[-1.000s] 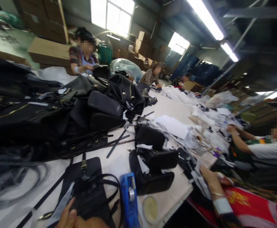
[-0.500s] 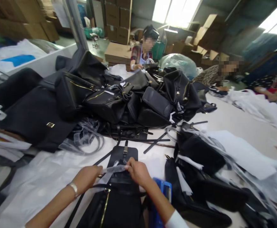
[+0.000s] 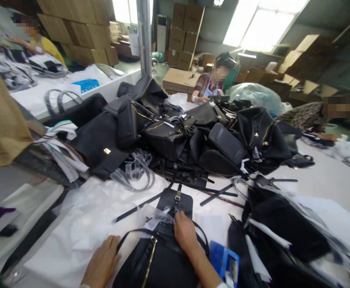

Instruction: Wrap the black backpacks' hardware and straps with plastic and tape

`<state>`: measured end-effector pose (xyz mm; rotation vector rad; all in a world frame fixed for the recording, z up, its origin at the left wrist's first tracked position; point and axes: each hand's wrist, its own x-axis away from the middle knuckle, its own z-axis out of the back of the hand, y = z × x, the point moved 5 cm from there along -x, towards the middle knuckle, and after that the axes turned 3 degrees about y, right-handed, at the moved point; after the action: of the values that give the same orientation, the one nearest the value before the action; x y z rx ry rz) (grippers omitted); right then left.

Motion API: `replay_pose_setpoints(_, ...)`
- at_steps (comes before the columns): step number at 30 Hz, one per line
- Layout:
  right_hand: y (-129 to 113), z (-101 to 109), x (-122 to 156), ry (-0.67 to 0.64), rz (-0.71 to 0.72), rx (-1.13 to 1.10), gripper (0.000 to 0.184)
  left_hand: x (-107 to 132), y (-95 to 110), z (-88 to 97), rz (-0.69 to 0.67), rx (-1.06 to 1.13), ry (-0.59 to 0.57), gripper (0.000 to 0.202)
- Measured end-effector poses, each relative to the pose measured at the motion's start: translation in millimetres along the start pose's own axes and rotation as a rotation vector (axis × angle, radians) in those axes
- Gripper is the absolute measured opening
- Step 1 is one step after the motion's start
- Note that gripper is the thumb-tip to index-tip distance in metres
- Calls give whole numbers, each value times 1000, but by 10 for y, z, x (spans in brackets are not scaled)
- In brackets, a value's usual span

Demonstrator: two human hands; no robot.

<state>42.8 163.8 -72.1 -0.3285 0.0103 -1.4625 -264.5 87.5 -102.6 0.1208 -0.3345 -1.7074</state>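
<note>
A black backpack (image 3: 169, 260) with a gold front zipper lies in front of me, its flap (image 3: 185, 202) and buckled strap pointing away. My left hand (image 3: 103, 260) rests at its left side, fingers extended, fingertips beside a thin black strap (image 3: 135, 231). My right hand (image 3: 187, 232) is over the top of the backpack with its fingers curled in. A crumpled piece of clear plastic film (image 3: 153, 216) lies across the backpack's top and reaches to those fingertips. What the right fingers grip is hidden.
Black bags (image 3: 165, 138) are heaped across the table's far side. More black bags (image 3: 286, 216) lie at right, beside a blue plastic box (image 3: 223, 260). White sheets (image 3: 81, 224) cover the left. A co-worker (image 3: 208, 86) sits beyond the heap; other people are farther off.
My left hand has let go of the plastic film and moved down and left. My right hand has come down onto the backpack's top. The view has swung left.
</note>
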Motion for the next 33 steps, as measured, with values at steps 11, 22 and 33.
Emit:
replay_pose_setpoints(11,-1174,556,728,76,585,-110,63,275,709,545,-352,202,37,33)
replay_pose_setpoints(22,-303,-364,691,-170,141,146,38,-208,-411,486,9,96,220,43)
replay_pose_setpoints(33,-132,-563,677,-111,-29,95,30,-529,-428,154,-71,120,-138,22)
